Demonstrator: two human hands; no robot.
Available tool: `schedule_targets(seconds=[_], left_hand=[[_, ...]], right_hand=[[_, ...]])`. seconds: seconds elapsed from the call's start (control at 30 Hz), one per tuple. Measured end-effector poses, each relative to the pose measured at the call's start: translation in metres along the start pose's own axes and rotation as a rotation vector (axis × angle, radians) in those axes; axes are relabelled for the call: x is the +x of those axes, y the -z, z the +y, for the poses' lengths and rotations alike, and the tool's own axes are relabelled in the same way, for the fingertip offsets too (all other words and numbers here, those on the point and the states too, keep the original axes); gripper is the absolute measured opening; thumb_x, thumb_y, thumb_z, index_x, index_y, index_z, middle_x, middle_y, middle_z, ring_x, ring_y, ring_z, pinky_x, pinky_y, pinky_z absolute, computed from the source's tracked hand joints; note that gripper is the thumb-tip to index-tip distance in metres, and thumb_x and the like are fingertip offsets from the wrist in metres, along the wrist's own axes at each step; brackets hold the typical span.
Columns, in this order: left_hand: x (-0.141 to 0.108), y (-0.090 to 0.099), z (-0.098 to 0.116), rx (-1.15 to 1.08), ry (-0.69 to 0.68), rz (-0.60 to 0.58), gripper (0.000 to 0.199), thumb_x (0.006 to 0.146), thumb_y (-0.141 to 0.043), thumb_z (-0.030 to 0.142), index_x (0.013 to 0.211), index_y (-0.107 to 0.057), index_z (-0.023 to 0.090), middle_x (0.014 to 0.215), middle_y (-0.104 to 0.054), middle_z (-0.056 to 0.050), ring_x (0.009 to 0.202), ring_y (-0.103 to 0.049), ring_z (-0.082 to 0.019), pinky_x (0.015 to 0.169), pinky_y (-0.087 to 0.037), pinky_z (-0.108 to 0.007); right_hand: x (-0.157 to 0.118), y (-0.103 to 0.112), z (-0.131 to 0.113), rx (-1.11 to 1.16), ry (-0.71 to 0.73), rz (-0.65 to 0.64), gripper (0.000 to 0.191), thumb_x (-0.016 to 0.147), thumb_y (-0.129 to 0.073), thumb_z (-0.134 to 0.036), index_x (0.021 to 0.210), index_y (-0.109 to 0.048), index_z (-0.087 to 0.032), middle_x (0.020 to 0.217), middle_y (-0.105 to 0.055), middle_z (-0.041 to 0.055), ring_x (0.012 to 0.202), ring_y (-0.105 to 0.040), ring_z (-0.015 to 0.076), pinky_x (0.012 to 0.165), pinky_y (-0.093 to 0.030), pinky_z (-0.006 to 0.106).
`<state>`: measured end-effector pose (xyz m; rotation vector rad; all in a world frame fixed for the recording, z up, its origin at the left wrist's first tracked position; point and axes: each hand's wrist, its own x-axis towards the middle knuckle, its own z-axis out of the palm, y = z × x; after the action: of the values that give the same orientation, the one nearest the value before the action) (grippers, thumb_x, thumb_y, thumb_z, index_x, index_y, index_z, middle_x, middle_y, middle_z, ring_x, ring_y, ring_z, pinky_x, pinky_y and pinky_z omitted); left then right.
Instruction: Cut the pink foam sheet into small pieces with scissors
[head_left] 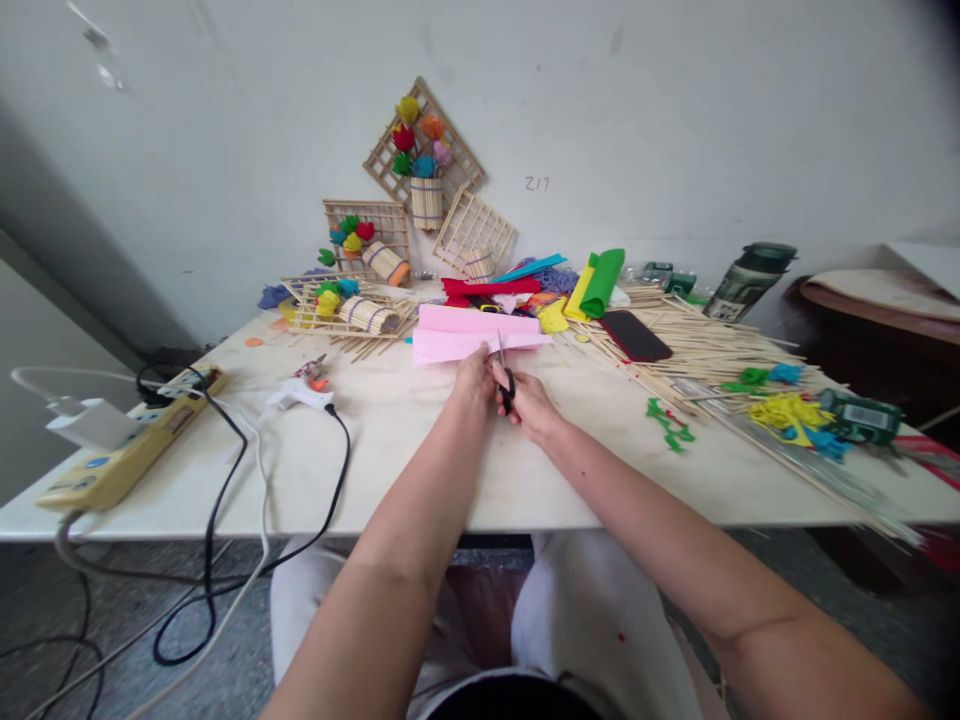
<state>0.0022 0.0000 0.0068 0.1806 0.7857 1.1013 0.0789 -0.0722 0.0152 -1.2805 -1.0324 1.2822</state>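
Observation:
A pink sheet (476, 330), thin like paper or felt, lies near the middle of the table with a fold across it. My left hand (476, 375) grips its near edge with closed fingers. Black-handled scissors (508, 385) are in my right hand (531, 402), fingers wrapped round the handles. The blades point away from me and reach onto the pink sheet, just right of my left fingers. Whether the blades are closed on the sheet is too small to tell. Behind the sheet lie red sheets (491, 287) and a blue strip (529, 268).
At the left are a white glue gun (300, 393) and a yellow power strip (127, 450) with loose cables. Stick lattices with flowers (367, 235) lean at the back. To the right lie a phone (636, 335), many thin sticks (712, 325), coloured scraps (787, 412) and a dark bottle (750, 282).

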Motion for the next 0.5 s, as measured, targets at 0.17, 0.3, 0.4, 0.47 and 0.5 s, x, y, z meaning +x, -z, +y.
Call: schedule_targets(seconds=[0.17,0.3,0.4,0.47,0.5], left_hand=[[0.0023,-0.001,-0.0016,0.006,-0.024,0.023,0.031,0.081,-0.055,0.049,0.077,-0.047,0.02,0.044,-0.044,0.002,0.034,-0.045,-0.017,0.042,-0.044,-0.032],[0.006,-0.0016,-0.0019,-0.023,-0.027,-0.002,0.031,0.082,-0.054,0.05,0.079,-0.048,0.02,0.047,-0.045,0.002,0.035,-0.045,-0.017,0.042,-0.043,-0.032],[0.0058,-0.0026,-0.0009,-0.022,-0.021,0.007,0.03,0.083,-0.053,0.049,0.078,-0.049,0.019,0.047,-0.044,0.002,0.036,-0.046,-0.018,0.044,-0.044,-0.033],[0.0052,-0.0033,-0.0005,-0.002,-0.025,0.034,0.031,0.083,-0.053,0.05,0.078,-0.05,0.019,0.047,-0.045,0.001,0.038,-0.047,-0.018,0.046,-0.044,-0.034],[0.0051,-0.0036,-0.0006,0.003,-0.032,0.045,0.032,0.082,-0.053,0.051,0.078,-0.05,0.019,0.048,-0.046,0.0,0.039,-0.048,-0.019,0.047,-0.045,-0.034]], right_hand=[[0.0003,-0.0001,0.0009,-0.012,0.008,0.003,0.038,0.08,-0.065,-0.05,0.069,-0.055,-0.015,0.048,-0.05,-0.0038,0.032,-0.045,0.0055,0.024,-0.023,0.017],[-0.0001,0.0001,0.0007,-0.027,0.005,0.014,0.039,0.079,-0.065,-0.051,0.068,-0.053,-0.015,0.048,-0.05,-0.0037,0.032,-0.045,0.0055,0.025,-0.022,0.017],[-0.0005,0.0001,0.0002,-0.036,-0.001,0.02,0.039,0.079,-0.064,-0.051,0.067,-0.053,-0.015,0.048,-0.05,-0.0037,0.033,-0.045,0.0053,0.026,-0.022,0.016],[-0.0006,0.0,0.0001,-0.037,-0.002,0.021,0.038,0.08,-0.064,-0.05,0.067,-0.053,-0.015,0.048,-0.05,-0.0039,0.033,-0.044,0.0051,0.026,-0.021,0.017],[-0.0005,-0.0001,0.0003,-0.036,-0.002,0.022,0.038,0.08,-0.064,-0.05,0.067,-0.053,-0.015,0.048,-0.05,-0.0041,0.032,-0.044,0.005,0.026,-0.021,0.017]])
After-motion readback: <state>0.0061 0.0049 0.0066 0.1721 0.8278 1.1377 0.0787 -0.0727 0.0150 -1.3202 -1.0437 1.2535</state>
